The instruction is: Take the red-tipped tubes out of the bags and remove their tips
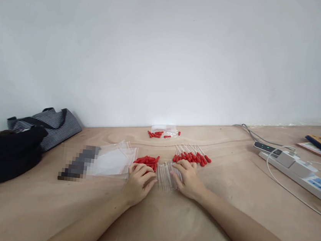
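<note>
My left hand point(138, 183) rests at the near edge of a heap of red caps point(148, 160), fingers loosely curved over them and thumb apart; nothing shows gripped in it. A row of thin clear plastic sticks or tubes point(165, 177) lies between my two hands. Over the right end of that row is my right hand point(189, 178), its thumb and forefinger spread and its other fingertips by the red-tipped sticks point(192, 157). These pale sticks lie side by side with their red ends toward me. What lies under both palms is hidden.
Flat clear zip bags point(115, 160) lie left of the caps, beside a pixelated dark patch point(78, 163). Farther back are more red caps point(155, 134) by a small clear bag point(163, 128). Black and striped bags point(58, 126) stand left; a power strip point(296, 169) with cables is right.
</note>
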Available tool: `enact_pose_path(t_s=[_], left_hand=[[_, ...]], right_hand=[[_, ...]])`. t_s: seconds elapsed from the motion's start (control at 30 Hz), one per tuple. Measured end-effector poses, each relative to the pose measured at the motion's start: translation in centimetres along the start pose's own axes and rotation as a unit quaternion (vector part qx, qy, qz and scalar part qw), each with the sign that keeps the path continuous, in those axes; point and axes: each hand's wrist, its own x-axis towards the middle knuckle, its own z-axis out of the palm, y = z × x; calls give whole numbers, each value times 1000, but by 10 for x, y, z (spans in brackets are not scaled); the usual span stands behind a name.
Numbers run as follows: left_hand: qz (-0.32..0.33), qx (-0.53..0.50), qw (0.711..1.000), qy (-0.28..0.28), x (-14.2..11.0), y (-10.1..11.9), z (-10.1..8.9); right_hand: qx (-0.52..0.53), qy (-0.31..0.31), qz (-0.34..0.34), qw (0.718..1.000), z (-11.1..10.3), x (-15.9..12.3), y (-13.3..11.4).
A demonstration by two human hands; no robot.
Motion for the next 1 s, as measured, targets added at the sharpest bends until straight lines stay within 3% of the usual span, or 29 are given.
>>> enact_pose_path(t_s=[0.13,0.23,0.37,0.63,1.0], left_hand=[[-6,-5,1000,4,-1,-2,1],[-1,-4,1000,9,-1,-2,2],[1,-2,1000,21,-1,-3,3],[-33,13,999,8,1,2,-1],[-36,12,999,0,-1,0,1]], right_hand=[[-108,86,119,983,-5,8,29],[-157,82,158,971,-9,12,46],[-154,57,158,974,-7,14,51],[-152,108,157,970,3,14,44],[-156,51,145,976,11,17,43]])
